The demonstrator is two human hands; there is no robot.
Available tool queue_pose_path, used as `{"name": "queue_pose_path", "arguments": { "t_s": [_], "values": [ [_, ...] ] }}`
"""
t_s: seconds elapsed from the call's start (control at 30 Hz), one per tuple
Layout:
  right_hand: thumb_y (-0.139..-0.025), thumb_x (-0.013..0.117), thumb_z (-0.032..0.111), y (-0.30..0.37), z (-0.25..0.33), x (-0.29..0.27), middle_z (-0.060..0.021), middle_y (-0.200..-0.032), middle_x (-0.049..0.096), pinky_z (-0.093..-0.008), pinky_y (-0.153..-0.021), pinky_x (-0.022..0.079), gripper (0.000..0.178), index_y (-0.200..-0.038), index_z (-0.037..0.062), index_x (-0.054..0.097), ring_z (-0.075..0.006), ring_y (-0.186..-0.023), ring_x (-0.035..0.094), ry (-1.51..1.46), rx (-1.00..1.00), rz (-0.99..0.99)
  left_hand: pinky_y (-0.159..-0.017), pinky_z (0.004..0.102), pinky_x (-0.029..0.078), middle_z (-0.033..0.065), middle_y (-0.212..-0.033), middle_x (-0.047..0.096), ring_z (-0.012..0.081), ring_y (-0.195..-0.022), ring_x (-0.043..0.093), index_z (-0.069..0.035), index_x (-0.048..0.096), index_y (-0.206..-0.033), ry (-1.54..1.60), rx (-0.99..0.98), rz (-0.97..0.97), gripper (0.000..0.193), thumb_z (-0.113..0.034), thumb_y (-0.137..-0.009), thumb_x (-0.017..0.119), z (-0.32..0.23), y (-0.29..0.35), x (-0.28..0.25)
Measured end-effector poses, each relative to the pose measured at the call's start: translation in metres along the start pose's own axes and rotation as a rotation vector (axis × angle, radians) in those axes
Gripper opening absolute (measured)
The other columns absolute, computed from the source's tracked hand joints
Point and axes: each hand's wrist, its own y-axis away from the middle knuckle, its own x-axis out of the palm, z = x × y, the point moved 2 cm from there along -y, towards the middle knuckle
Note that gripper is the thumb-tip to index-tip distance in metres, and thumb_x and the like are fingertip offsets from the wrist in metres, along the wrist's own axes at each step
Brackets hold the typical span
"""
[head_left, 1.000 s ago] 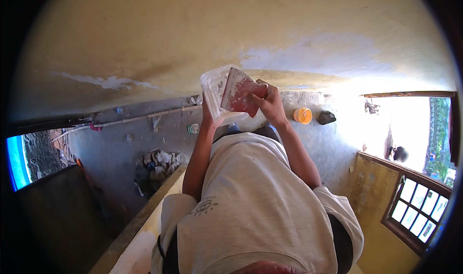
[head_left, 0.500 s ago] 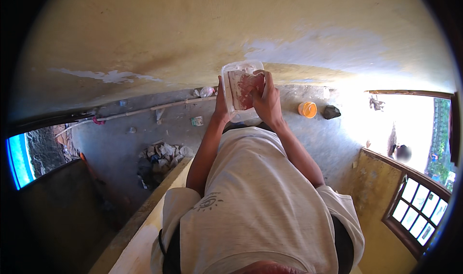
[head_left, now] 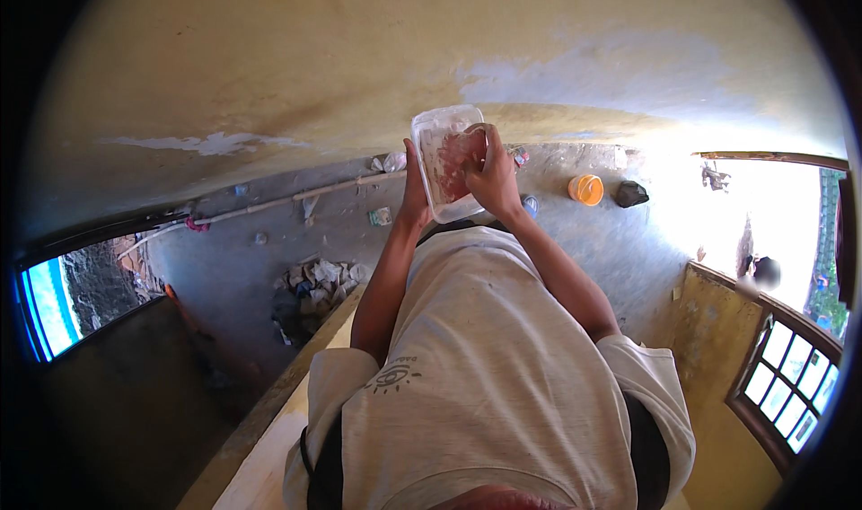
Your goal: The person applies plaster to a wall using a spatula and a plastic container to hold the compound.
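My left hand [head_left: 415, 191] grips a translucent plastic tub [head_left: 444, 117] by its left side, holding it tilted in front of my chest. White paste clings to the tub's inside. Over the tub's mouth, my right hand [head_left: 493, 180] is closed on a flat reddish scraper [head_left: 454, 162], its broad face smeared with white paste. The fingers curl over the scraper's right edge, and the thumb presses on its face. Whether its far edge touches the tub wall I cannot tell.
A yellowish wall [head_left: 341, 52] with pale patches stands ahead. On the grey floor lie a long pole [head_left: 350, 184], an orange bucket [head_left: 585, 189], a dark bag [head_left: 631, 194] and a rubbish heap [head_left: 321, 284]. A low wall [head_left: 269, 434] runs at left; a person [head_left: 761, 273] is outside at right.
My right hand and the scraper have shifted slightly left and up over the tub. The floor and its objects sit a little further right in view.
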Motion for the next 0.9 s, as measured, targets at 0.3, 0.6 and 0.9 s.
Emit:
{"name": "queue_pose_path", "arguments": {
  "t_s": [0.3, 0.6, 0.9],
  "values": [
    [-0.076, 0.061, 0.003, -0.006, -0.012, 0.0, -0.0229, -0.088, 0.067, -0.0451, -0.074, 0.052, 0.037, -0.112, 0.0007, 0.053, -0.0401, -0.083, 0.067, -0.137, 0.122, -0.003, -0.104, 0.045, 0.049, 0.0159, -0.137, 0.056, 0.0283, -0.123, 0.058, -0.004, 0.042, -0.145, -0.112, 0.026, -0.031, 0.092, -0.077, -0.093, 0.021, 0.004, -0.002, -0.003],
    [-0.078, 0.062, 0.001, 0.0, 0.011, -0.003, -0.0233, -0.082, 0.065, -0.0451, -0.07, 0.051, 0.047, -0.123, 0.0031, 0.05, -0.0428, -0.076, 0.065, -0.098, -0.024, 0.027, -0.106, 0.0435, 0.047, 0.0124, -0.146, 0.049, 0.0272, -0.128, 0.054, -0.009, 0.036, -0.15, -0.007, 0.025, 0.116, 0.08, -0.069, -0.098, 0.031, 0.009, -0.001, -0.019],
    [-0.078, 0.063, -0.002, -0.015, -0.029, 0.004, -0.0131, -0.092, 0.068, -0.0357, -0.074, 0.054, 0.047, -0.123, 0.0019, 0.052, -0.0226, -0.081, 0.067, -0.178, -0.037, 0.09, -0.106, 0.0458, 0.047, 0.0139, -0.143, 0.052, 0.0288, -0.126, 0.056, -0.007, 0.038, -0.149, -0.049, 0.045, 0.001, 0.092, -0.078, -0.091, 0.025, 0.012, -0.002, -0.011]
  ]
}}
